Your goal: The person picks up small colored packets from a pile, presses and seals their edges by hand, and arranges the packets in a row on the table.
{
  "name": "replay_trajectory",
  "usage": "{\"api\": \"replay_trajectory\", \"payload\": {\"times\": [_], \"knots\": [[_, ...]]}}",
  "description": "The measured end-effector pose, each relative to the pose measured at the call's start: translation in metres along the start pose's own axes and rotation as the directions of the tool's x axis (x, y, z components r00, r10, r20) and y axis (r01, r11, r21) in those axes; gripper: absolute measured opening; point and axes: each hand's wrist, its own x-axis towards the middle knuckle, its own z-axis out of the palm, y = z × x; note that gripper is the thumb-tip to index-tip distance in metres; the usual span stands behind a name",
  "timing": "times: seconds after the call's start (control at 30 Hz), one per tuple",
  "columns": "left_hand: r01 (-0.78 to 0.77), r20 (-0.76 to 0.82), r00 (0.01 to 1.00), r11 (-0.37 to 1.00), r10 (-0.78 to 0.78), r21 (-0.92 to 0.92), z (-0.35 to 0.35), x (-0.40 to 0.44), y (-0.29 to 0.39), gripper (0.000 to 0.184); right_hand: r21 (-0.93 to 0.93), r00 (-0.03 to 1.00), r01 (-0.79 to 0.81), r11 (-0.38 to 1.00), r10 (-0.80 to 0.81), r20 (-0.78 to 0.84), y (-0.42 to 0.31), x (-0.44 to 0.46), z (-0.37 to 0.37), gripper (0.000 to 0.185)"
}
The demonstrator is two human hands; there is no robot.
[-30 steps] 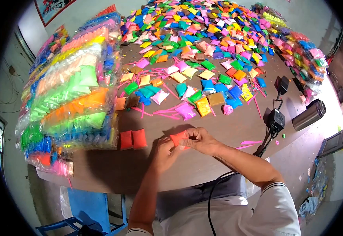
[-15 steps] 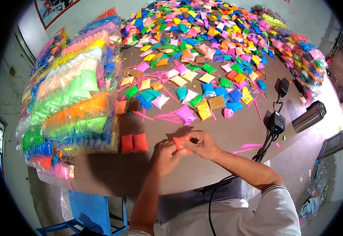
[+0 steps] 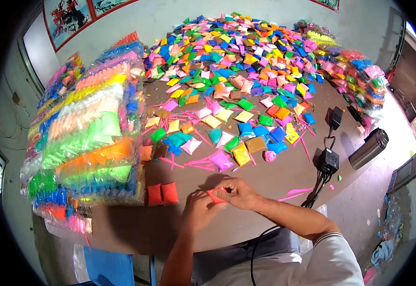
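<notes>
Between my two hands, above the near part of the brown table (image 3: 265,178), is a small red packet (image 3: 216,194). My left hand (image 3: 201,206) grips its left side, and the fingers of my right hand (image 3: 237,193) pinch it from the right. Both hands partly cover the packet. Two more red packets, one on the left (image 3: 154,195) and one on the right (image 3: 170,193), lie side by side to the left of my hands. A purple packet (image 3: 221,161) and a yellow packet (image 3: 241,155) lie just beyond my hands.
A large heap of coloured packets (image 3: 236,52) covers the far table. Clear bags of packets (image 3: 84,128) are stacked at left, others (image 3: 356,71) at right. Pink plastic sticks (image 3: 295,192), a black adapter with cables (image 3: 328,161) and a steel flask (image 3: 369,148) are on the right.
The view has tilted up, so the table sits lower in the picture. Both hands still hold the red packet, which is now more covered by the fingers.
</notes>
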Motion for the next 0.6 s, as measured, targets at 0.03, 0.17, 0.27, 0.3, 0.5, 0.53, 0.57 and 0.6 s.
{"api": "replay_trajectory", "payload": {"times": [0.03,0.17,0.27,0.3,0.5,0.53,0.57,0.6], "knots": [[0.033,-0.005,0.999,0.998,-0.033,-0.045,0.0,-0.001,0.0,0.023,-0.003,1.0,0.002,1.0,-0.002,-0.003,0.0,0.0,0.001,0.018],[0.011,-0.027,1.0,0.996,-0.014,-0.087,0.003,0.0,-0.003,0.024,0.177,0.983,-0.184,0.967,0.183,0.025,-0.014,0.002,-0.001,0.019],[-0.08,-0.073,0.994,0.994,0.085,0.068,0.007,-0.003,-0.01,0.03,0.153,0.974,-0.225,0.962,0.217,0.067,-0.007,0.001,-0.003,0.019],[-0.083,-0.07,0.994,0.994,0.088,0.067,0.006,-0.001,-0.007,0.03,0.138,0.978,-0.201,0.97,0.191,0.081,0.001,0.001,-0.004,0.02],[0.045,-0.02,0.999,0.995,-0.044,0.088,-0.001,0.001,0.005,0.019,0.238,0.983,-0.174,0.956,0.184,-0.022,0.015,-0.002,0.003,0.021],[0.06,-0.056,0.997,0.998,-0.059,0.02,0.002,0.0,0.001,0.019,0.238,0.983,-0.173,0.956,0.184,-0.024,0.011,-0.002,0.001,0.021],[0.073,-0.092,0.993,0.996,-0.077,-0.049,0.004,0.0,-0.002,0.019,0.387,0.965,-0.25,0.887,0.26,0.027,0.005,-0.004,-0.002,0.021],[0.074,-0.091,0.993,0.996,-0.078,-0.05,0.004,0.0,-0.003,0.019,0.522,0.941,-0.323,0.789,0.326,0.09,0.0,-0.005,-0.005,0.02]]}}
